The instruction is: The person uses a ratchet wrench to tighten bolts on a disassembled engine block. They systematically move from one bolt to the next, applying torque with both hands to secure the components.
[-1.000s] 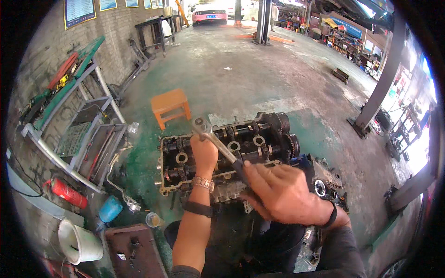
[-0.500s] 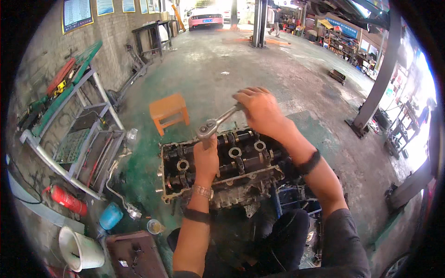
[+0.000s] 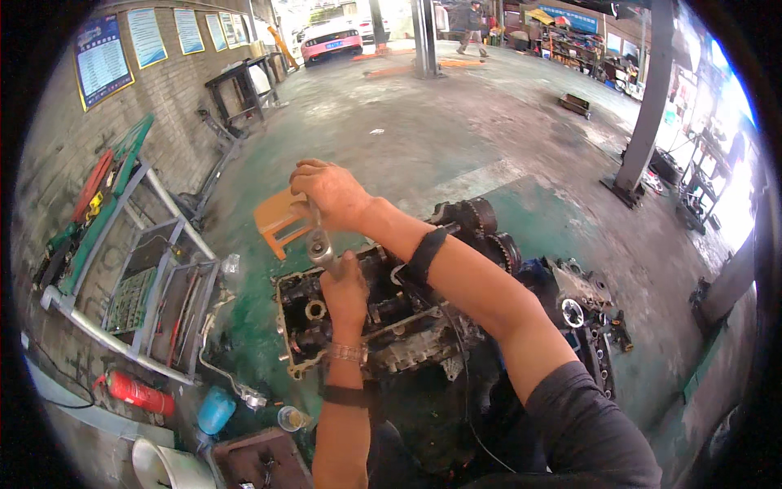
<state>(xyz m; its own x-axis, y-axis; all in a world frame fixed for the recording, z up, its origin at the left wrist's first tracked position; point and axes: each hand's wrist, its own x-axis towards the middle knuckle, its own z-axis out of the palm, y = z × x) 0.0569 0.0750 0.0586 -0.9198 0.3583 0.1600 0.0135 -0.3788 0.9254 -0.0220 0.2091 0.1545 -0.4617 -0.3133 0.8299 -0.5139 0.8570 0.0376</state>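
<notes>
A steel ratchet wrench point(image 3: 319, 247) stands over the left part of an open engine cylinder head point(image 3: 419, 346) on the floor before me. My right hand point(image 3: 332, 196) is wrapped round its handle, which points away from me. Below the ratchet's round head, my left hand point(image 3: 345, 295) is closed round the wrench's lower part. Whatever the lower end meets in the engine is hidden by that hand. Near my left wrist a pale metal ring point(image 3: 315, 310) shows among the dark camshaft parts. Toothed sprockets point(image 3: 503, 251) sit at the engine's right end, beyond my right forearm.
An orange stool point(image 3: 277, 220) stands just behind the engine. To the left are a metal tool cart point(image 3: 118, 336), a red fire extinguisher point(image 3: 140, 394), a blue bottle point(image 3: 216, 410) and a white bucket point(image 3: 151, 466). Loose engine parts point(image 3: 582, 287) lie at right. A person point(image 3: 473, 28) walks far off.
My right hand has swung the wrench handle from the right round to the far left, while my left hand stays at the ratchet's head. The whole view has shifted as well.
</notes>
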